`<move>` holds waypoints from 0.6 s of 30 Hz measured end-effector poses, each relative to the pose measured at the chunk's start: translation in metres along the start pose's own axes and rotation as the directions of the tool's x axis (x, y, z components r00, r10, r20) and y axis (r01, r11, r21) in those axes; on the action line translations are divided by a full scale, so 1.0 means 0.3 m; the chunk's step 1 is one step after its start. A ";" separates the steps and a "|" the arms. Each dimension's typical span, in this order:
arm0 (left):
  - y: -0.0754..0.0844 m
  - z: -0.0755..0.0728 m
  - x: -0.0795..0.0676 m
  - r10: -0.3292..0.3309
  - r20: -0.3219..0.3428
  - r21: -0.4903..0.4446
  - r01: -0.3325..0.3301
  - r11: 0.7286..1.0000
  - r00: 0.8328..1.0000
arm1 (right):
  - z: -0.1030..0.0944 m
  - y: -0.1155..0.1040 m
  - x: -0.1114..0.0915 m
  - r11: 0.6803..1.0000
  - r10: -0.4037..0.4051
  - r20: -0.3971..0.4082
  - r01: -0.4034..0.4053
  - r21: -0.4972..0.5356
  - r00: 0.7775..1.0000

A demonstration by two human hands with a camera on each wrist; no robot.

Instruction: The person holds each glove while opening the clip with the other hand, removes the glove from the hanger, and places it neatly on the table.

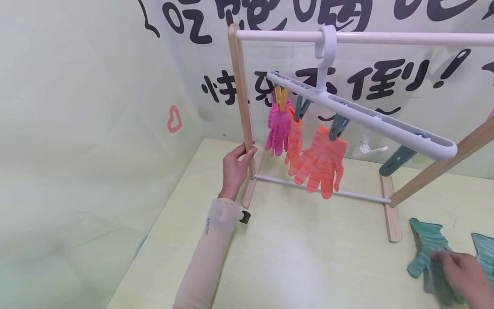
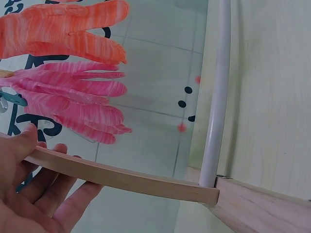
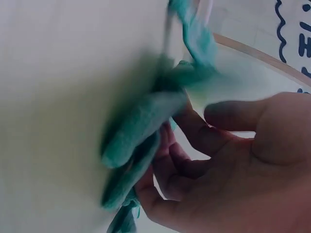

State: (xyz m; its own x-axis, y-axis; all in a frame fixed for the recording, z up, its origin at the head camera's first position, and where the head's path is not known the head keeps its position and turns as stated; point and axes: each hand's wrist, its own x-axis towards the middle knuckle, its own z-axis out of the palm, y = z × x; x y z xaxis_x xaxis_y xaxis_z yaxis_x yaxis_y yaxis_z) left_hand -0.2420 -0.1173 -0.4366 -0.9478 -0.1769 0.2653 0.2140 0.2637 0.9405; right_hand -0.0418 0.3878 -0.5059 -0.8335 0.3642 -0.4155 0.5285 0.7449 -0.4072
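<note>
1. My left hand point(image 1: 234, 167) holds the left post point(image 1: 240, 86) of a wooden rack low down, thumb on one side and fingers on the other; this post stands near the back left corner of the pale table point(image 1: 285, 257), on a wooden foot point(image 1: 248, 193).
2. My right hand point(image 1: 465, 272) has its fingertips at a green glove point(image 1: 428, 240), with thumb and forefinger a little apart in the wrist view; the glove is blurred there, so I cannot tell whether I pinch it or only touch it.
3. That green glove is at the table, well forward of its back edge, just right of the rack's right foot point(image 1: 391, 219); a second green glove point(image 1: 486, 253) lies to its right, cut off by the side of the head view.
4. A white hanger point(image 1: 355, 109) hooks over the top rail point(image 1: 386, 37); from it hang pink knitwear point(image 1: 278, 124) by a yellow clip point(image 1: 281, 98), a rear orange glove point(image 1: 295, 139) and a front orange glove point(image 1: 322, 159), each by a dark teal clip; whether the pink is one glove or two, I cannot tell.
5. Another teal clip point(image 1: 399, 159) hangs at the hanger's near end, a white clip point(image 1: 368, 148) just left of it; a thin lower bar point(image 1: 355, 195) joins the feet; behind the rack, a wall sheet point(image 1: 216, 56) carries black writing.
</note>
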 end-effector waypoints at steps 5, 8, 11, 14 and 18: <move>-0.006 0.000 0.001 -0.001 0.000 -0.005 0.001 1.000 1.000 | 0.025 -0.004 -0.015 0.976 -0.192 -0.109 0.177 -0.130 0.975; -0.005 0.001 0.001 -0.003 -0.002 -0.003 0.003 1.000 1.000 | 0.035 -0.019 -0.031 0.981 -0.140 -0.105 0.124 -0.148 0.985; -0.005 0.001 0.001 0.009 0.002 -0.009 -0.009 1.000 1.000 | 0.038 -0.029 -0.036 0.987 -0.087 -0.094 0.072 -0.147 0.992; -0.005 0.001 0.001 0.020 0.002 -0.013 -0.020 1.000 1.000 | 0.036 -0.034 -0.030 0.987 -0.071 -0.096 0.056 -0.151 0.993; -0.002 0.001 0.002 0.021 0.001 -0.024 -0.021 0.999 1.000 | 0.032 -0.042 -0.019 0.986 -0.022 -0.089 0.007 -0.166 0.996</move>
State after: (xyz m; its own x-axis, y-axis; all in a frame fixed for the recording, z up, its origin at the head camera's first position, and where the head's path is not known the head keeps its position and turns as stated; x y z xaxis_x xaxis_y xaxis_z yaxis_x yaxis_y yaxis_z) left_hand -0.2428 -0.1173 -0.4370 -0.9435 -0.1700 0.2844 0.2392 0.2443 0.9397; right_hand -0.0422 0.3710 -0.5063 -0.8562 0.3958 -0.3322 0.4882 0.8301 -0.2693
